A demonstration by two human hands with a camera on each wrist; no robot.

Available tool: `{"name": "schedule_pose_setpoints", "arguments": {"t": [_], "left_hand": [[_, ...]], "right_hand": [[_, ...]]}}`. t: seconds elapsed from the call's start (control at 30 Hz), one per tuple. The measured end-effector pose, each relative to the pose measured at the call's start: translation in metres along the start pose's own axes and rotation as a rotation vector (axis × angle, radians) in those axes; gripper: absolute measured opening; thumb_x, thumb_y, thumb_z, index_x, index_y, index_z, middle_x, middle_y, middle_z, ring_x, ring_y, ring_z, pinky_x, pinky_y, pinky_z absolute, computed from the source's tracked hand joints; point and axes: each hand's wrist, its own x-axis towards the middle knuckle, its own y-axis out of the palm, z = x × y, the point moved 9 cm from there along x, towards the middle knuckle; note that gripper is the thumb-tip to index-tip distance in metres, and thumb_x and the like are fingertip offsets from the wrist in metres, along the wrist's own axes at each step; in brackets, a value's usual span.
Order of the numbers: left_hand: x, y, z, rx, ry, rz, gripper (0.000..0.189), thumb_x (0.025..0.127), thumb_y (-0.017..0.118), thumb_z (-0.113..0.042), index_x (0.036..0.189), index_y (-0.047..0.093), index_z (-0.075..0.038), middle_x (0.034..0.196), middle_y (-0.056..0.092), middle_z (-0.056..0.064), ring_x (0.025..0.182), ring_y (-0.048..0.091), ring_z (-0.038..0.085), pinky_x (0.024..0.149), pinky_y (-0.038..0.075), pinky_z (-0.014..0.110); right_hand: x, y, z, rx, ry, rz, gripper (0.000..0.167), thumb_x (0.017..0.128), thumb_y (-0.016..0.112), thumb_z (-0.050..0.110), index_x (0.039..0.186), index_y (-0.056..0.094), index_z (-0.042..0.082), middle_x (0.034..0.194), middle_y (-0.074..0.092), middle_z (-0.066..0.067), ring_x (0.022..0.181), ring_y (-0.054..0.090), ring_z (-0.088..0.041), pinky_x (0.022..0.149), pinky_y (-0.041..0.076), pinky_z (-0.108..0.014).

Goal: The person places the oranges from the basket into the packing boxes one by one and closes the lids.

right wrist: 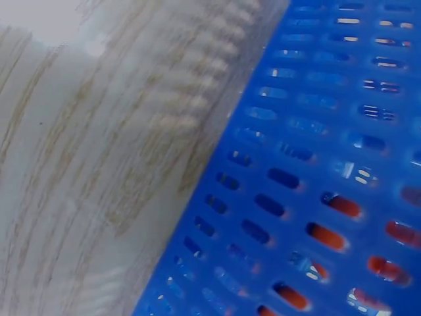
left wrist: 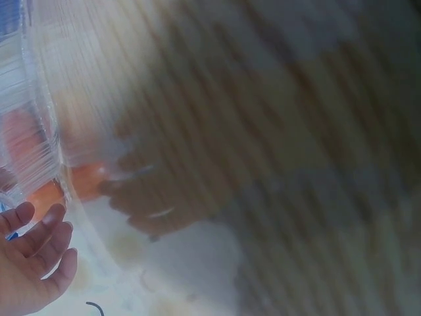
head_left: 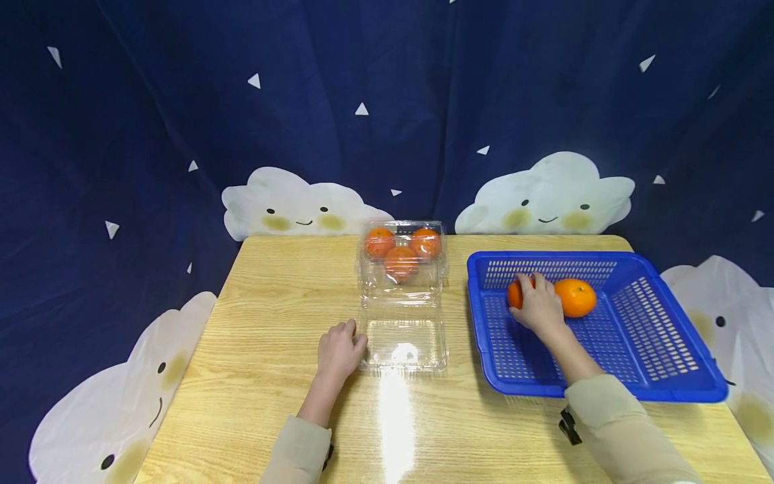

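Observation:
In the head view my right hand (head_left: 540, 308) reaches into a blue plastic basket (head_left: 665, 391), its fingers and thumb around an orange (head_left: 514, 296). Just right of that hand lies another orange (head_left: 576, 298). My left hand (head_left: 340, 349) rests beside the near half of an unfolded clear plastic clamshell box (head_left: 404, 339), fingers loosely bent. Three oranges (head_left: 401, 262) sit in the far half. The left wrist view shows the same left hand (left wrist: 36, 263) holding nothing. From the right wrist, orange colour (right wrist: 325, 235) shows through the basket's slots; the right hand is hidden there.
A wooden table (head_left: 272, 289) carries the box and the basket. Behind it hangs a dark blue curtain (head_left: 326, 128) with white clouds. The basket stands at the table's right side, a short gap from the box.

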Motion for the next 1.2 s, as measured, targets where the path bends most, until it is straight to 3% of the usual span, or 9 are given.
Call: {"name": "schedule_pose_setpoints", "arguments": {"t": [0.27, 0.73, 1.2], "left_hand": [[-0.0004, -0.0007, -0.0005, 0.002, 0.01, -0.014, 0.018, 0.083, 0.054, -0.024, 0.075, 0.053, -0.009, 0.064, 0.049, 0.003, 0.061, 0.049, 0.021, 0.056, 0.04, 0.034], [0.0, -0.0014, -0.0014, 0.001, 0.003, -0.012, 0.017, 0.083, 0.054, -0.024, 0.077, 0.054, -0.008, 0.067, 0.052, 0.004, 0.065, 0.052, 0.023, 0.059, 0.041, 0.036], [-0.0007, -0.0014, -0.0013, -0.009, -0.005, -0.005, 0.018, 0.084, 0.053, -0.025, 0.078, 0.054, -0.008, 0.068, 0.052, 0.004, 0.067, 0.052, 0.024, 0.06, 0.041, 0.037]], "right_hand": [[0.001, 0.0071, -0.0042, 0.004, 0.019, 0.025, 0.07, 0.072, 0.071, 0.015, 0.131, 0.035, 0.001, 0.129, 0.026, -0.036, 0.117, 0.027, -0.055, 0.087, 0.031, -0.064], [-0.0004, 0.0059, -0.0074, -0.002, 0.003, -0.043, 0.069, 0.068, 0.07, 0.005, 0.128, 0.036, 0.002, 0.123, 0.031, -0.034, 0.11, 0.033, -0.055, 0.08, 0.036, -0.063], [0.0014, 0.0027, -0.0094, 0.012, 0.016, -0.096, 0.076, 0.06, 0.08, 0.009, 0.124, 0.04, 0.004, 0.114, 0.034, -0.034, 0.099, 0.035, -0.052, 0.07, 0.038, -0.06]]}}
